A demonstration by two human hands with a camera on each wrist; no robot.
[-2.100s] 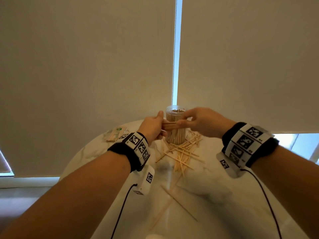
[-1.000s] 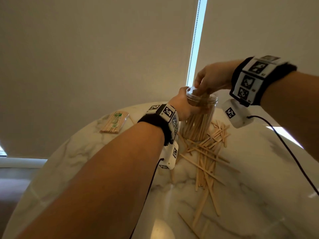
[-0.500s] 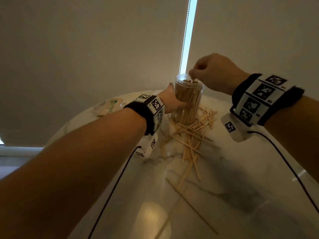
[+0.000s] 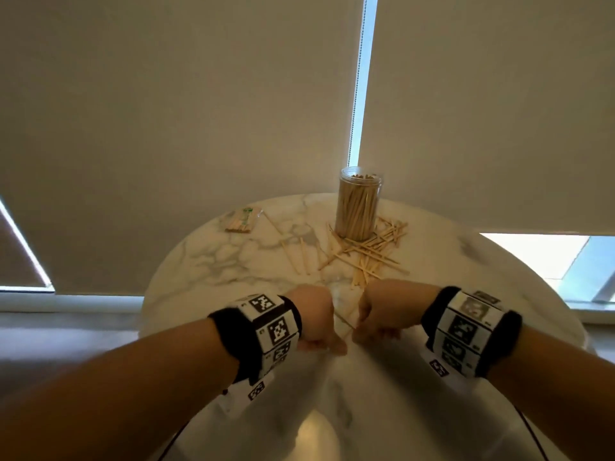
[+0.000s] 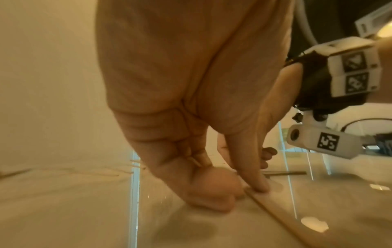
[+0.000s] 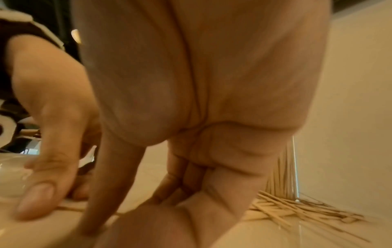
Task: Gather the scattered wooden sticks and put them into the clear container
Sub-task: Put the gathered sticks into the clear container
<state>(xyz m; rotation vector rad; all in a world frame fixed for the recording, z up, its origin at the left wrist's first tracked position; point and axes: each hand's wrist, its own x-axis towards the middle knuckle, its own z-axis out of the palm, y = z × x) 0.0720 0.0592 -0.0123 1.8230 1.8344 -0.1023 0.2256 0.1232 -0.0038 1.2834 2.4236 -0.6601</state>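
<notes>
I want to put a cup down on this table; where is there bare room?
Bare marble table on the left, between the wrapped stick packet and the left hand. Crowded around the clear container, where scattered sticks lie.

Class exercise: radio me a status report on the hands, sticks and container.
Left hand and right hand pressing one stick on table. Clear container upright, nearly full. Loose sticks remain. Nothing obstructing.

Your forearms reach forward over the near edge of the tabletop (image 4: 199, 261), each wrist wearing a marker band. Your left hand (image 4: 316, 321) and right hand (image 4: 379, 314) are close together, knuckles up, fingers pointing down. Left thumb and forefinger tips press at the surface. Your right fingers are curled down; what they hold cannot be determined.
</notes>
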